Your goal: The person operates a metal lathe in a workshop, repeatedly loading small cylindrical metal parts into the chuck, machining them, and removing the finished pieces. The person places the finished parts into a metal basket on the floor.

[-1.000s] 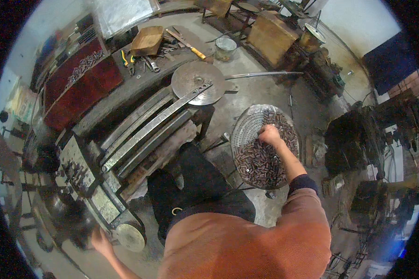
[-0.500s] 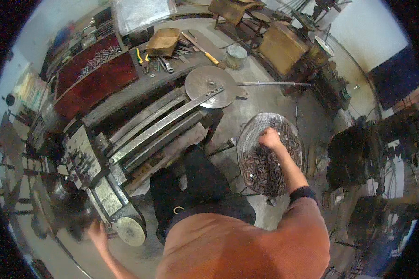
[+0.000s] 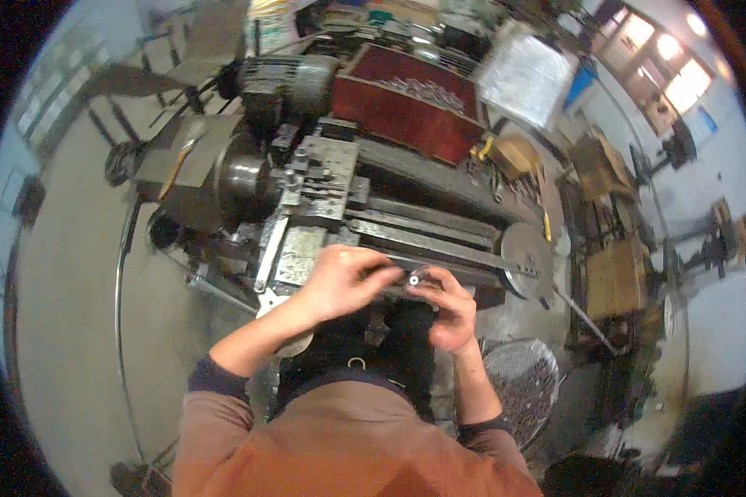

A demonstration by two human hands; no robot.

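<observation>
In front of my waist, my right hand pinches a small metal part, whose round, bright end has a dark centre. My left hand is closed just beside it, thumb and fingers drawn together towards the part. Something dark lies at the left fingertips, too small and blurred to name. Both hands are above the near side of a lathe-like machine, with its long metal rails beyond them. Below my right forearm stands a round mesh basket of small dark metal pieces.
A round metal plate sits at the rails' right end, a long rod jutting from it. Beyond the rails are a dark red tray of small parts and yellow-handled pliers. A cylindrical machine part is at the left.
My right hand has left the basket and come to my front with a small metal part. My left hand has risen from the lower left to meet it. The view has turned left.
</observation>
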